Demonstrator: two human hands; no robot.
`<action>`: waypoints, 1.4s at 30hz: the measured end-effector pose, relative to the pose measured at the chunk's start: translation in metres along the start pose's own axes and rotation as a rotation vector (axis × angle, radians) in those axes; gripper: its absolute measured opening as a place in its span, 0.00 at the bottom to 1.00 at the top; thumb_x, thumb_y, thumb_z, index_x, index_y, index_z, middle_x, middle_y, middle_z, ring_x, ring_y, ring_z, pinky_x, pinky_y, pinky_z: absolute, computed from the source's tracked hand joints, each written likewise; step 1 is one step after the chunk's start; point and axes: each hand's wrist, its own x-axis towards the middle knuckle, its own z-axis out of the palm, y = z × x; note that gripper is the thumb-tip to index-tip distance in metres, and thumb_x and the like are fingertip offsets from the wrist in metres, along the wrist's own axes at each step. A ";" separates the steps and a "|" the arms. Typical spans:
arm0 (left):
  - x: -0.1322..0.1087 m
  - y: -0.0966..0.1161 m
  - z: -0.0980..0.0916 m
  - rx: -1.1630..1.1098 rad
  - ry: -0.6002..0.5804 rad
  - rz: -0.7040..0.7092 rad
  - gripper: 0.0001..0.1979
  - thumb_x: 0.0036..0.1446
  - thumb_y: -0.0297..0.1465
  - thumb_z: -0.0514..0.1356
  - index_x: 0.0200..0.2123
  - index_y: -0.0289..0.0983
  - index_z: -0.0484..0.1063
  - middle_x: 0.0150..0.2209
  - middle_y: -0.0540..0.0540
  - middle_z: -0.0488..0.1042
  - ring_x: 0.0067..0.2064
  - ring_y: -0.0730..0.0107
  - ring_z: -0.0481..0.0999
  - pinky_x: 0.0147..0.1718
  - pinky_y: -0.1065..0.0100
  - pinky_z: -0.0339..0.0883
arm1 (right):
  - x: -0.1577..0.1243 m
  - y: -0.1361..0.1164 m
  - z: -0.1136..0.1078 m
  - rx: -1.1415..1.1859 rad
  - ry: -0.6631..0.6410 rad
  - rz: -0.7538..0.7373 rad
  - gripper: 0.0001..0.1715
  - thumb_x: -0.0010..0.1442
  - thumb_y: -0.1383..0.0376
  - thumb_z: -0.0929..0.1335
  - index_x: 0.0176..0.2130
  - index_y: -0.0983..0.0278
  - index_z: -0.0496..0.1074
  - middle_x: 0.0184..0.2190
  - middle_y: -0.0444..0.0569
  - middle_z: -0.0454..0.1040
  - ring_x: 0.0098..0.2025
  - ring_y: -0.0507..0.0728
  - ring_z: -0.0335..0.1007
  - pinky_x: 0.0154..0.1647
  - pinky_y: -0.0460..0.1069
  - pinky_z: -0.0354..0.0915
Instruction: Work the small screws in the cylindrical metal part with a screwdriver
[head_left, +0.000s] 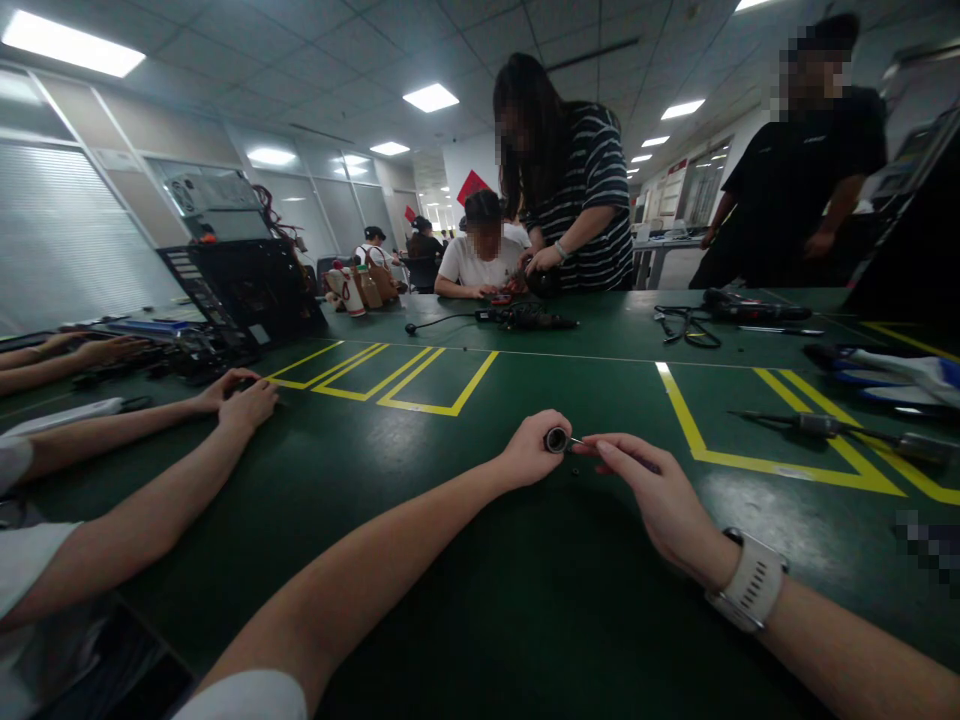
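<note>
My left hand [531, 447] is closed around a small dark cylindrical part [556, 440], its round hollow end facing me. From the right, my right hand [651, 480] pinches a thin metal tool [576, 441] whose tip meets the side of that part. The tool's kind cannot be made out, as my fingers cover most of it. A tiny dark piece [575, 472] lies on the green table [465, 580] just below my fingers. A watch with a pale band [752, 582] is on my right wrist.
Yellow tape outlines [420, 407] mark the table. To the right lie a soldering-iron-like tool [817, 425] and blue-grey gloves [892, 370]. A corded dark tool [525, 317] lies at the far side. A co-worker's hands [244, 398] work at left, near a black computer case [247, 290].
</note>
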 end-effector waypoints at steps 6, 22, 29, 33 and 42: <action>0.000 -0.002 0.001 -0.043 0.003 -0.004 0.07 0.41 0.20 0.54 0.26 0.35 0.63 0.27 0.51 0.65 0.31 0.72 0.65 0.34 0.69 0.62 | 0.003 0.002 -0.001 0.283 -0.065 0.147 0.11 0.52 0.60 0.70 0.35 0.62 0.76 0.41 0.52 0.77 0.49 0.61 0.69 0.47 0.55 0.62; -0.001 -0.004 0.002 0.034 0.021 0.016 0.08 0.42 0.19 0.53 0.27 0.35 0.63 0.28 0.51 0.64 0.32 0.72 0.64 0.32 0.70 0.59 | -0.001 0.001 0.002 0.365 -0.024 0.196 0.08 0.54 0.64 0.68 0.35 0.62 0.76 0.42 0.51 0.77 0.50 0.60 0.68 0.48 0.54 0.63; 0.000 -0.004 0.003 -0.044 -0.014 0.027 0.08 0.40 0.18 0.53 0.25 0.35 0.62 0.27 0.52 0.63 0.30 0.73 0.64 0.32 0.70 0.59 | 0.009 0.006 -0.006 0.515 -0.051 0.382 0.11 0.59 0.66 0.64 0.33 0.64 0.76 0.38 0.50 0.79 0.43 0.55 0.73 0.44 0.50 0.65; 0.001 -0.005 0.004 -0.052 -0.018 0.011 0.09 0.39 0.18 0.53 0.26 0.35 0.62 0.27 0.52 0.63 0.30 0.73 0.64 0.32 0.70 0.59 | 0.011 0.005 -0.007 0.578 -0.035 0.434 0.12 0.59 0.69 0.62 0.32 0.65 0.75 0.35 0.51 0.79 0.39 0.54 0.74 0.42 0.48 0.65; 0.002 -0.002 -0.004 0.133 -0.080 -0.055 0.06 0.44 0.20 0.55 0.28 0.35 0.65 0.30 0.50 0.65 0.33 0.71 0.66 0.33 0.69 0.61 | 0.008 0.000 -0.008 0.460 0.124 0.373 0.13 0.58 0.68 0.62 0.28 0.65 0.74 0.29 0.50 0.79 0.34 0.54 0.74 0.36 0.48 0.66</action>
